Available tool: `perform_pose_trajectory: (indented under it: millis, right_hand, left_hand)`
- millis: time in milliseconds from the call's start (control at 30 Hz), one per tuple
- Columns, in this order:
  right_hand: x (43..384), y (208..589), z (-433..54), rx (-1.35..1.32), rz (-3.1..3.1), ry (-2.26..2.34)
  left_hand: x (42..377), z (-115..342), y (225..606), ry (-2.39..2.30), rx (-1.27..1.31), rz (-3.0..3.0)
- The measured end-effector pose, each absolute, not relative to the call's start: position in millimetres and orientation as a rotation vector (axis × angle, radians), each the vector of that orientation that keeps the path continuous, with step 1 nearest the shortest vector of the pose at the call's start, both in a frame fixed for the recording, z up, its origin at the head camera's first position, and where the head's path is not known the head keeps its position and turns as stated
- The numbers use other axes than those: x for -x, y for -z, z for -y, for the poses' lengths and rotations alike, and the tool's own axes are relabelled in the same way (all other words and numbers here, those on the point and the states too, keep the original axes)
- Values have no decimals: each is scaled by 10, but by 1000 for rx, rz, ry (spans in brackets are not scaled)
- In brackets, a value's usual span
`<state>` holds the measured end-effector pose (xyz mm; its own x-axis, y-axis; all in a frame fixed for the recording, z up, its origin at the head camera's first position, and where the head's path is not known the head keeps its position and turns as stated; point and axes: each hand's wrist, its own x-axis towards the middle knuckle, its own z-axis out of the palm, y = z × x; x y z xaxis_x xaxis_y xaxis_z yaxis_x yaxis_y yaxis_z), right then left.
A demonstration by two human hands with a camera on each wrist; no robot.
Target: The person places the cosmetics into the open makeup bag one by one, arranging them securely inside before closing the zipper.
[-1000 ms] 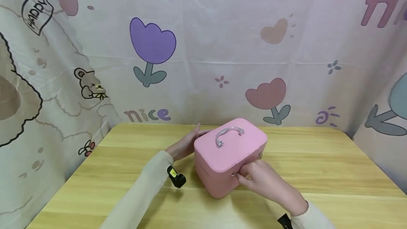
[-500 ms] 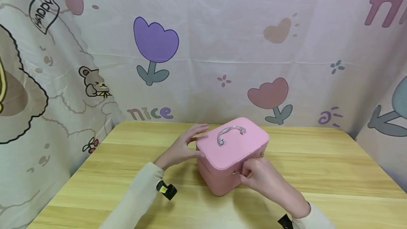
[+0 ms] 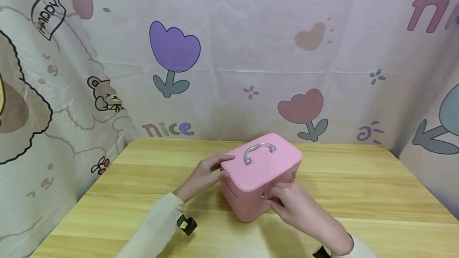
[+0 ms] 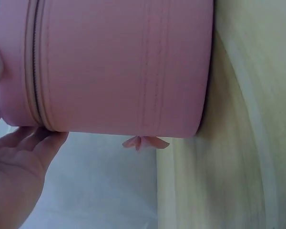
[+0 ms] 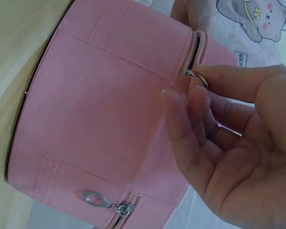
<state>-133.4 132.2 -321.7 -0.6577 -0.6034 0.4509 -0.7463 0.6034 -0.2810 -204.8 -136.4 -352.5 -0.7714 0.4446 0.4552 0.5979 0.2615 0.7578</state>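
Note:
A pink box-shaped vanity case [image 3: 247,206] with a silver carrying handle [image 3: 259,148] stands closed on the table. My left hand [image 3: 202,178] holds the left end of its lid; in the left wrist view the fingers [image 4: 31,148] reach round the far side near the zipper seam [image 4: 36,67]. With thumb and index finger my right hand [image 3: 299,208] pinches a zipper pull [image 5: 200,78] near the front left corner. A second zipper pull [image 5: 97,199] hangs loose toward the right end of the seam. A small pink bow-like piece [image 4: 145,142] sticks out at the case's back.
The wooden table [image 3: 358,198] stretches out on both sides of the case. Behind it hangs a printed cloth [image 3: 233,51] with tulips and hearts, which also runs along the left and right edges. Small black cameras [image 3: 186,225] sit on both wrists.
My left hand has come round from the case's far left side, lifted, and settled on the lid's left end. The right hand has shifted slightly at the zipper pull. The case stays in place.

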Motion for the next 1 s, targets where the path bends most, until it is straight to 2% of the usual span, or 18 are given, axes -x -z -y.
perform_pose_trajectory:
  millis: [533, 1000]
  right_hand:
    - [1171, 3422, -1025, -915, 2405, -532]
    - [1159, 3618, -843, -970, 2081, -452]
  left_hand:
    - [1978, 1269, 3639, 1504, 878, 2269]
    - [1913, 1181, 3732, 1360, 913, 2082]
